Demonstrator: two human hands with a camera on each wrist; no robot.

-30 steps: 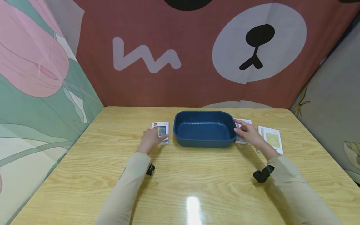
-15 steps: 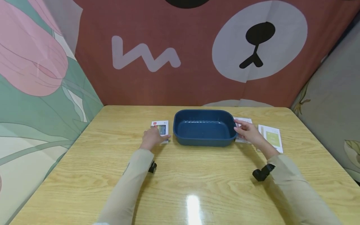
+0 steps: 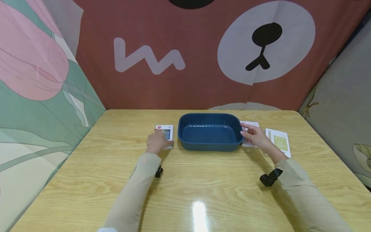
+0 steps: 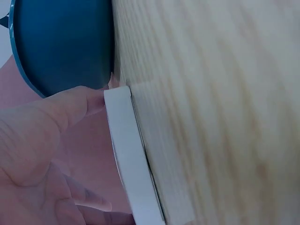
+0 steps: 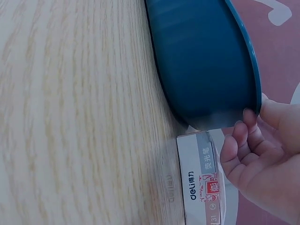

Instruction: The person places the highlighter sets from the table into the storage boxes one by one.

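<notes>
On a pale wooden desk (image 3: 203, 180), the left hand (image 3: 156, 141) grips a flat white marker pack (image 3: 166, 132), covering its lower half, left of a dark blue oval plastic tub (image 3: 210, 132). The right hand (image 3: 256, 137), fingers (image 5: 241, 136) curled, holds a second white pack (image 5: 204, 180) just beside the tub's right end; its print is largely hidden.

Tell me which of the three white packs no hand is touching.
The green-panel pack, far right on the table. The other two flank the blue tub, each under a hand.
</notes>
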